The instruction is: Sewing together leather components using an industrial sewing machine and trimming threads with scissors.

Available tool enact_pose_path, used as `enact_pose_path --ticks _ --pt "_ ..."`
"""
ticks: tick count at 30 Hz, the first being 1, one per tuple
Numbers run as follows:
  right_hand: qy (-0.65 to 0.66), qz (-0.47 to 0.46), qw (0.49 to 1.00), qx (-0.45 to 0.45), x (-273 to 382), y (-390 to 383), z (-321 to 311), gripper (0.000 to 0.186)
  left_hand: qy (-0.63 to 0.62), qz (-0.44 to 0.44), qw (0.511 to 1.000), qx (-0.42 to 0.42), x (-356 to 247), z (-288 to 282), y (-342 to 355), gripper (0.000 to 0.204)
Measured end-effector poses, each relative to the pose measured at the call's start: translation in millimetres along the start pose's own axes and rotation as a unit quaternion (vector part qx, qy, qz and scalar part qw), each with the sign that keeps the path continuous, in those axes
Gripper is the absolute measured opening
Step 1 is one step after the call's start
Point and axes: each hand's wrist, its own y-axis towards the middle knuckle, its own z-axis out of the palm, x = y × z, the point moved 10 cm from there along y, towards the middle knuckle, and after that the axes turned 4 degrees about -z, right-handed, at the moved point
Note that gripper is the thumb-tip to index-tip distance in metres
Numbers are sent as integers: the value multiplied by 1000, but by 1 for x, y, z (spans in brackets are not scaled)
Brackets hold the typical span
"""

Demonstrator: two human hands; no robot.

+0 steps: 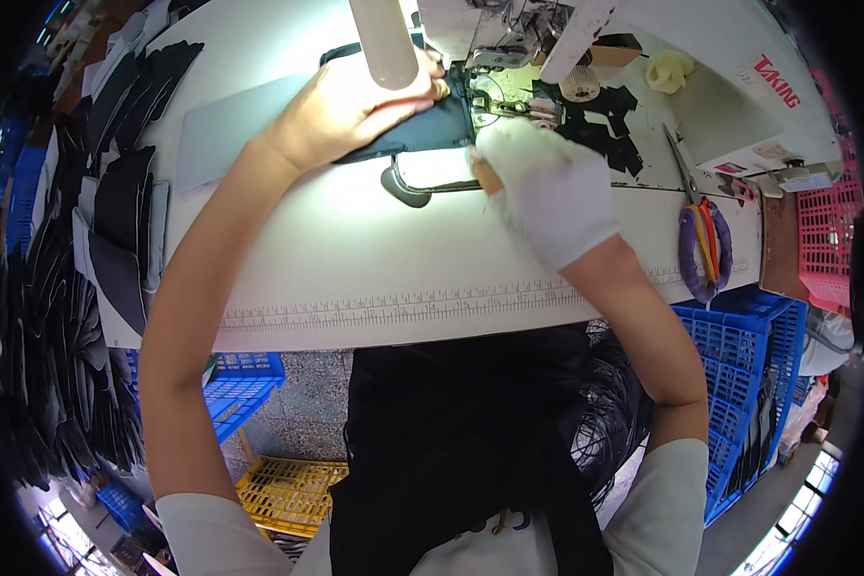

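Note:
A dark fabric piece [415,131] lies at the head of a white sewing machine [658,58]. My bare left hand [341,108] rests over it, fingers bunched and pressed on the cloth, with something tan at a fingertip. A white lamp tube [384,43] hides part of those fingers. My right hand [552,182], in a white glove with a tan covering on one digit, pinches the fabric's near right edge beside the machine's metal foot area. Under the fabric's near side a light strip [440,171] shows, with a dark rounded tab [405,184] next to it.
Orange-and-purple-handled scissors [701,230] lie to the right. Black fabric scraps [600,125] sit beside the machine. Stacked dark pieces [123,206] cover the table's left end. A printed ruler [384,309] runs along the front edge. Blue crates [739,384] stand below right.

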Motion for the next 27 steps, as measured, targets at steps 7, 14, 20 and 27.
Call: enact_pose_path --ticks 7,14,20,27 --pt "-22 20 997 68 -3 -21 -9 17 -4 5 1000 -28 -1 0 -6 17" --pt "-203 319 919 111 -139 -135 -103 37 -40 -27 999 -10 14 -2 -3 17" --pt "-151 373 902 160 -188 -196 -100 41 4 -69 997 -17 13 -12 -1 19" --pt "-116 336 920 167 -124 -154 -97 41 68 8 998 6 -44 -7 -11 21"
